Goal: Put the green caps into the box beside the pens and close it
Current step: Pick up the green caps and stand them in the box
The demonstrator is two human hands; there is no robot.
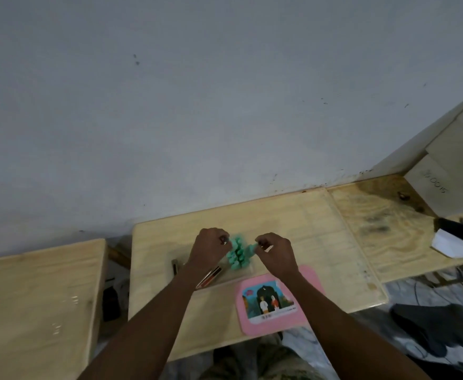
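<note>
A heap of several green caps (236, 255) lies on the wooden table, inside what looks like a shallow clear box (245, 273). Pens (209, 277) lie in the box's left part, partly hidden under my left wrist. My left hand (207, 249) hovers at the heap's left side with its fingers curled and its fingertips at the topmost cap; whether it grips one is unclear. My right hand (275, 255) is on the right side, its fingertips pinched on a green cap (252, 247) at the heap's edge. A pink lid (311, 281) with a picture sticker lies flat near the front right.
The light wooden table (293, 223) stands against a grey wall. A second table (33, 297) is at the left across a gap. At the far right are a plywood bench (389, 223), dark tools (460, 231) and white paper (449, 244).
</note>
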